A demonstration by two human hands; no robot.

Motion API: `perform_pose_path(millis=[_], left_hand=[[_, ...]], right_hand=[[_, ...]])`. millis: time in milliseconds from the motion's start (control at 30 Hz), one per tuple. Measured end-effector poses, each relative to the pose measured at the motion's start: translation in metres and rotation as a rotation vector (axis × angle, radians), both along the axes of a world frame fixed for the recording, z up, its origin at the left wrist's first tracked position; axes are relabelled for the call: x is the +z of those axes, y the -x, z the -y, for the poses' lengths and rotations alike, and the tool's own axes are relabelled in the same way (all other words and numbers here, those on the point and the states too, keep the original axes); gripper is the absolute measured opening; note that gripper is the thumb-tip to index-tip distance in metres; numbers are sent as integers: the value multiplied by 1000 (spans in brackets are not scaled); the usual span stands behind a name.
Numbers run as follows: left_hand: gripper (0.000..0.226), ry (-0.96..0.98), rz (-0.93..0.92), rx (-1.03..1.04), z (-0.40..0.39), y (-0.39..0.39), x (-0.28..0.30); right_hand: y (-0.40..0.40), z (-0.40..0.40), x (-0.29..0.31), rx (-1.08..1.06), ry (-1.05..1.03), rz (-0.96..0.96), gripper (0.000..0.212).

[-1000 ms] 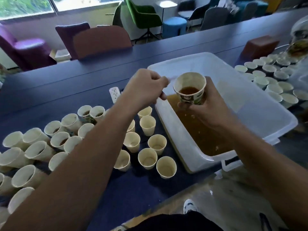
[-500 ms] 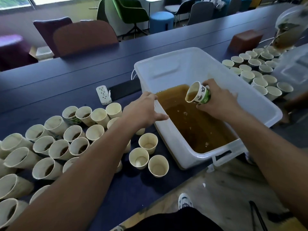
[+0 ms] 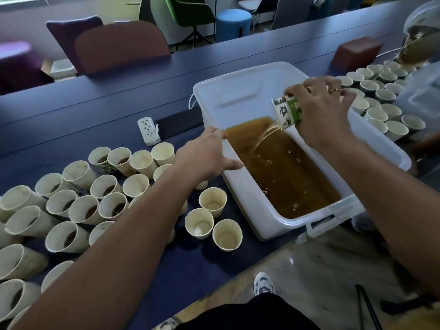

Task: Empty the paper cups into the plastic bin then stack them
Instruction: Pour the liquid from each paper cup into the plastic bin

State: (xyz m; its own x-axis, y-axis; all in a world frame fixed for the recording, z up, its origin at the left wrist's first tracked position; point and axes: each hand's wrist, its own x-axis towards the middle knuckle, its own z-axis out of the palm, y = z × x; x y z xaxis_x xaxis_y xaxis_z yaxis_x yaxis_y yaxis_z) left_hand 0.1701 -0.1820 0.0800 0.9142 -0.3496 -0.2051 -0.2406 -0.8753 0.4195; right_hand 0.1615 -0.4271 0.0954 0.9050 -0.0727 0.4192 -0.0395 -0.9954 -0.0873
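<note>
My right hand [image 3: 323, 110] grips a green-and-white printed paper cup [image 3: 287, 113], tipped mouth-down over the white plastic bin [image 3: 247, 184]. Brown liquid streams from the cup into the brown pool in the bin. My left hand [image 3: 207, 156] hovers with relaxed, spread fingers beside the bin's left rim, above the cups, and holds nothing. Several paper cups [image 3: 83, 206] crowd the dark blue table on the left, some with brown liquid in them. Three empty cups [image 3: 212, 217] stand close to the bin's near left corner.
Several more cups [image 3: 378, 101] stand right of the bin. At the top right a clear jug [image 3: 421, 36] pours brown liquid over them. A white power strip [image 3: 148, 131] lies behind the left cups. A brown block [image 3: 354, 53] sits at the back right. Chairs stand beyond the table.
My right hand has tipped the cup from upright to mouth-down, and liquid now pours out. My left hand opened and came down beside the bin's left rim.
</note>
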Motion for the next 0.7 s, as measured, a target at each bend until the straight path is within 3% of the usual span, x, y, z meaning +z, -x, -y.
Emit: perform_pose_path(millis=[133,267,367,433,600,700], left_hand=[[86,1,2,-1,0,0,-2],[84,-2,33,-10,0,2,-1],[82,48,29,-18,-2,2,-3],[72,140,-2,-13,-6,0,-4],[30,622,-140,156,-17,-1,15],[25,677,-69,196,-28,3,29]], right_hand=[[0,-4,4,0,-34,119,58],[1,-4,-15,-83,97,-310,58],[3,-5,-25,-129,-45,-387,60],[6,-14,-24,-110,-217,-360,69],[16,-54,-16,124,-462,-246,76],[20,-83,-11,257,-465,-251,77]])
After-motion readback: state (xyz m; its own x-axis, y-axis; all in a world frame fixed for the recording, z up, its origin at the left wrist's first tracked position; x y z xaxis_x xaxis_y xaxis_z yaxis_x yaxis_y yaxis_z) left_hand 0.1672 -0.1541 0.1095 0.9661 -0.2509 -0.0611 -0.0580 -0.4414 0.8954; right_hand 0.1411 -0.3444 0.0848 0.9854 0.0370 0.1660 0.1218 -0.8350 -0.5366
